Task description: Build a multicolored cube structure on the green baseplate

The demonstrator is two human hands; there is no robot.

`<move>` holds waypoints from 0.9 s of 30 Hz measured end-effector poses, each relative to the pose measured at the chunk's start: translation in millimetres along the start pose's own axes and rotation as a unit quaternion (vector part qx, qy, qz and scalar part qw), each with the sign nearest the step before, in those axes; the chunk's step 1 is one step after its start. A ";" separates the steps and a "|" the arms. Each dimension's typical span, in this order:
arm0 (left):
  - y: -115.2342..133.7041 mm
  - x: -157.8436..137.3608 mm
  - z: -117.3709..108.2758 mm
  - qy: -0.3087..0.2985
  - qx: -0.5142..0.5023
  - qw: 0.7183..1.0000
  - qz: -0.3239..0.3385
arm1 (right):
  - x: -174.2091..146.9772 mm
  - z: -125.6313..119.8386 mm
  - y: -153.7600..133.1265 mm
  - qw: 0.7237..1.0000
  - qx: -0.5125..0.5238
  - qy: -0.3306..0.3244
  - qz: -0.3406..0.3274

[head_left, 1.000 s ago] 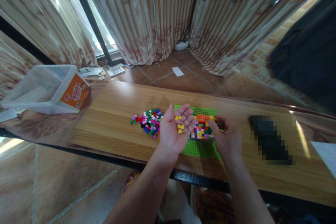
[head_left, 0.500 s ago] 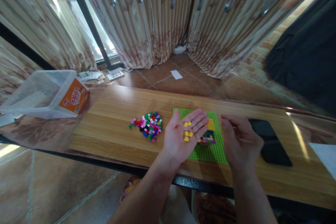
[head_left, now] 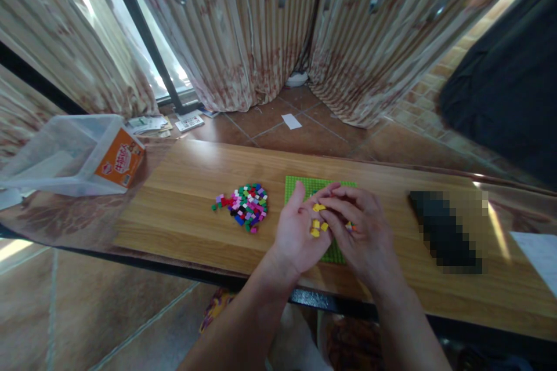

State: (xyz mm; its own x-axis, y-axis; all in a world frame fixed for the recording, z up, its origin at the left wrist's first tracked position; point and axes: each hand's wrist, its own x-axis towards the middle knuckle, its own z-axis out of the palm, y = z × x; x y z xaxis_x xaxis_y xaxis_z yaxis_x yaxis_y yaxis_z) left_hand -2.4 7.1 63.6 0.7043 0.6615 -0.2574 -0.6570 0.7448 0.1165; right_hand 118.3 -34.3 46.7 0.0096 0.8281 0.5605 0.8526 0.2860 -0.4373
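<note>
Downward, the right hand (head_left: 366,231) curls over the palm-up left hand (head_left: 296,239)

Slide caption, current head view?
Right hand at yellow bricks lying in the open left hand, over a green baseplate; mixed brick pile to the left.

I've got two hands on the go, one left hand (head_left: 296,235) and one right hand (head_left: 368,235), and I make it about five yellow bricks (head_left: 315,224), though some bunch up so don't hold me to that. One green baseplate (head_left: 291,186), one clear bin (head_left: 78,182) with one orange label (head_left: 119,156), one dark pixelated slab (head_left: 446,235). One pile of loose bricks (head_left: 251,206), easily dozens, too jumbled for me to count properly.
</note>
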 end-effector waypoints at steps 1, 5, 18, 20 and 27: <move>-0.1 -0.3 0.0 0.004 -0.001 1.000 -0.002 | 0.3 -0.6 -0.7 1.000 0.005 0.006 -0.001; -0.8 -0.5 -1.2 0.006 0.001 1.000 -0.007 | -0.4 -3.7 -4.5 0.997 0.059 0.040 0.038; 20.6 -1.1 -5.7 0.072 0.008 0.991 0.108 | -13.2 -34.7 44.9 0.967 -0.003 0.061 0.247; 20.4 -0.9 -5.4 0.077 0.006 0.991 0.110 | -15.8 -34.6 48.9 0.963 -0.013 0.027 0.267; 20.5 0.7 -6.6 0.078 0.009 0.990 0.116 | -17.6 -31.1 47.1 0.947 0.094 -0.028 0.306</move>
State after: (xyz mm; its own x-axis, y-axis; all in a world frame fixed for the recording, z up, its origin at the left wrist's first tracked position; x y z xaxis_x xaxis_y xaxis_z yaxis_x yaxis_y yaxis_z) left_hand -17.1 22.2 59.5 0.4848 0.7942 -0.3663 -0.7900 0.5774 0.2062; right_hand 174.5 -50.4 38.1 0.4394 0.8895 0.1253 0.5877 -0.1792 -0.7890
